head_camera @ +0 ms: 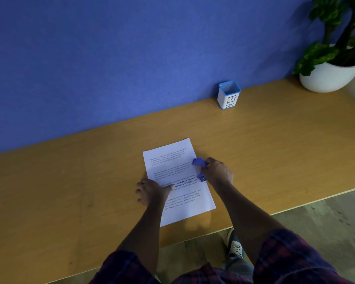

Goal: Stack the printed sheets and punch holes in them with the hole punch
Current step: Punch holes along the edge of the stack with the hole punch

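Head view: sheets [177,181] are lying flat on the worktop [275,152], near its front edge, looking like one squared pile; can't count how many. So stacking is reading as done.

Left hand [152,191] is sitting on the pile's 9 o'clock edge, thumb stretched out flat and pressing on the paper, other fingers loosely curled off the edge on the worktop, holding nothing. It's pinning the pile.

Right hand [218,171] is at the pile's 3 o'clock edge, grip curled around the punch [200,169]. Punch is blue, sitting on that long edge about halfway up, mouth facing the paper. Can't tell whether the edge is fully seated in the slot or whether the lever is being pressed.

No holes showing along any visible edge, so I'm judging punching as set up but not confirmed done. Left to do: press, pull the punch off, check the holes.

Elsewhere: a white pot with blue rim marked BIN [229,94] is standing at 1 o'clock from the pile against the blue wall panel [131,58], well apart. Plant [332,64] in a white bowl is at 2 o'clock, far corner.
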`<state>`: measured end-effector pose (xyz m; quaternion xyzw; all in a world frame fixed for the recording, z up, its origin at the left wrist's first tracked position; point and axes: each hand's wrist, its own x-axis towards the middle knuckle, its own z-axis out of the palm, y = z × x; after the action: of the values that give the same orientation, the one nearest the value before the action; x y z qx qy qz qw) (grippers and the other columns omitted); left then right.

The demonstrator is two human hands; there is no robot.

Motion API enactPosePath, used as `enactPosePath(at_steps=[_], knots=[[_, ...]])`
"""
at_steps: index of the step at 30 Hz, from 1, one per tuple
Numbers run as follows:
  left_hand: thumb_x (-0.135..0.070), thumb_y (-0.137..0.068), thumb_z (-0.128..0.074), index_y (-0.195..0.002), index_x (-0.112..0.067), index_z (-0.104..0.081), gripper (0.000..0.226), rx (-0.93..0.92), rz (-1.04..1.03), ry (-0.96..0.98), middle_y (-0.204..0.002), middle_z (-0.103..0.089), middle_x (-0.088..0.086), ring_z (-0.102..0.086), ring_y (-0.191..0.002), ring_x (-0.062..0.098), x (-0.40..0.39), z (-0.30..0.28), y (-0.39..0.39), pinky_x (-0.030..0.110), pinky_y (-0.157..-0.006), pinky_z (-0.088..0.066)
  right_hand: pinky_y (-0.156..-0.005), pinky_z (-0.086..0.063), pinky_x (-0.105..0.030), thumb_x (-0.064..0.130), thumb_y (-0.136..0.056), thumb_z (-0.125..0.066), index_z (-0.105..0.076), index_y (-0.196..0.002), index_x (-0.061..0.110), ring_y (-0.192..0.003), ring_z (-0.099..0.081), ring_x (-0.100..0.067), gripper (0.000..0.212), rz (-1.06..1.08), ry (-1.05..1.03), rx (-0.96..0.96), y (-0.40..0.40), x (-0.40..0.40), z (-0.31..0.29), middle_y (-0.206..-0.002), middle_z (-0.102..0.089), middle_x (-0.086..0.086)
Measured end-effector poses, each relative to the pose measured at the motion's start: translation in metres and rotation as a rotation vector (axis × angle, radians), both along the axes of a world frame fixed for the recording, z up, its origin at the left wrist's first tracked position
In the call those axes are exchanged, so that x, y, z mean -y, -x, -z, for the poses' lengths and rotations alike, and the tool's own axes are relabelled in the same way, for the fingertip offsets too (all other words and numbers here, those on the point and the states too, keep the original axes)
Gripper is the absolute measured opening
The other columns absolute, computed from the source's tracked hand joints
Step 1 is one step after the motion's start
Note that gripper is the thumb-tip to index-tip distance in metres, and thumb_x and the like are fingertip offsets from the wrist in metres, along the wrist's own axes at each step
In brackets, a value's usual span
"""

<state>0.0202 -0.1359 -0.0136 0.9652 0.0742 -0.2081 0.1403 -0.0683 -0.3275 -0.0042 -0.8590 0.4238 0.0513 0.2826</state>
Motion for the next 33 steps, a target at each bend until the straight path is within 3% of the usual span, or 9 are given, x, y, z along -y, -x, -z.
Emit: enactPosePath(at_steps=[3, 6, 8, 13, 18, 24, 28, 33], knots=[[-0.059, -0.058, -0.092, -0.141, -0.005, -0.038, 0.113, -0.063, -0.087, 0.043, -0.143, -0.043, 0.018, -0.047, -0.132, 0.040, 0.002, 0.005, -0.009, 0.055, -0.102, -0.046, -0.067, -0.042, -0.030, 0.039, -0.095, -0.053, -0.066, -0.109, 0.028, -0.091, -0.068, -0.031, 0.022, 0.011, -0.019, -0.002, 0.001, 0.001, 0.000, -0.101, -0.072, -0.004], [-0.056, -0.057, -0.091, -0.115, -0.017, -0.062, 0.076, -0.047, -0.089, 0.140, -0.118, -0.068, 0.008, -0.068, -0.102, 0.031, -0.008, 0.015, -0.016, 0.046, -0.088, -0.059, -0.065, -0.042, -0.030, 0.039, -0.093, -0.056, -0.067, -0.103, 0.028, -0.087, -0.068, -0.028, 0.020, 0.029, -0.025, -0.002, 0.003, 0.001, 0.000, -0.097, -0.072, -0.003], [-0.046, -0.065, -0.091, -0.101, -0.017, -0.069, 0.051, -0.051, -0.119, 0.218, -0.101, -0.075, 0.006, -0.072, -0.085, 0.029, -0.015, 0.015, -0.018, 0.042, -0.076, -0.063, -0.063, -0.042, -0.029, 0.041, -0.091, -0.058, -0.068, -0.099, 0.027, -0.083, -0.068, -0.026, 0.019, 0.043, -0.035, 0.009, 0.005, 0.002, 0.001, -0.092, -0.072, -0.001], [-0.044, -0.068, -0.089, -0.095, -0.016, -0.071, 0.043, -0.057, -0.140, 0.265, -0.092, -0.076, 0.004, -0.071, -0.074, 0.025, -0.023, 0.015, -0.019, 0.035, -0.065, -0.062, -0.055, -0.042, -0.028, 0.042, -0.089, -0.062, -0.070, -0.098, 0.025, -0.075, -0.067, -0.023, 0.020, 0.053, -0.067, 0.074, 0.010, 0.004, 0.006, -0.084, -0.071, 0.001], [-0.039, -0.074, -0.085, -0.108, -0.018, -0.064, 0.046, 0.010, -0.090, 0.249, -0.103, -0.074, 0.003, -0.071, -0.087, 0.029, -0.019, 0.015, -0.014, 0.042, -0.076, -0.062, -0.060, -0.051, -0.031, 0.043, -0.089, -0.065, -0.069, -0.105, 0.027, -0.079, -0.068, -0.023, 0.024, 0.055, -0.062, 0.121, 0.014, 0.004, 0.008, -0.091, -0.073, 0.001], [-0.030, -0.078, -0.082, -0.131, -0.013, -0.043, 0.068, 0.049, -0.120, 0.208, -0.123, -0.060, 0.015, -0.063, -0.110, 0.040, -0.005, 0.010, -0.009, 0.056, -0.095, -0.052, -0.049, -0.036, -0.026, 0.044, -0.085, -0.072, -0.062, -0.082, 0.024, -0.067, -0.060, -0.020, 0.022, 0.057, -0.117, 0.114, 0.017, 0.005, 0.009, -0.076, -0.066, 0.002], [-0.028, -0.077, -0.084, -0.140, -0.014, -0.030, 0.085, 0.060, -0.113, 0.141, -0.135, -0.048, 0.021, -0.053, -0.121, 0.045, -0.001, 0.007, -0.010, 0.057, -0.098, -0.045, -0.047, -0.035, -0.025, 0.035, -0.085, -0.074, -0.061, -0.076, 0.023, -0.057, -0.053, -0.015, 0.020, 0.102, -0.215, 0.168, 0.016, 0.010, 0.013, -0.065, -0.059, 0.006], [-0.021, -0.076, -0.081, -0.139, -0.017, -0.030, 0.081, 0.020, -0.120, 0.171, -0.134, -0.046, 0.022, -0.051, -0.122, 0.046, 0.002, 0.009, -0.016, 0.060, -0.099, -0.044, -0.054, -0.044, -0.030, 0.024, -0.085, -0.075, -0.062, -0.070, 0.021, -0.062, -0.058, -0.021, 0.020, 0.175, -0.291, 0.235, 0.017, 0.022, 0.018, -0.066, -0.064, -0.001]])
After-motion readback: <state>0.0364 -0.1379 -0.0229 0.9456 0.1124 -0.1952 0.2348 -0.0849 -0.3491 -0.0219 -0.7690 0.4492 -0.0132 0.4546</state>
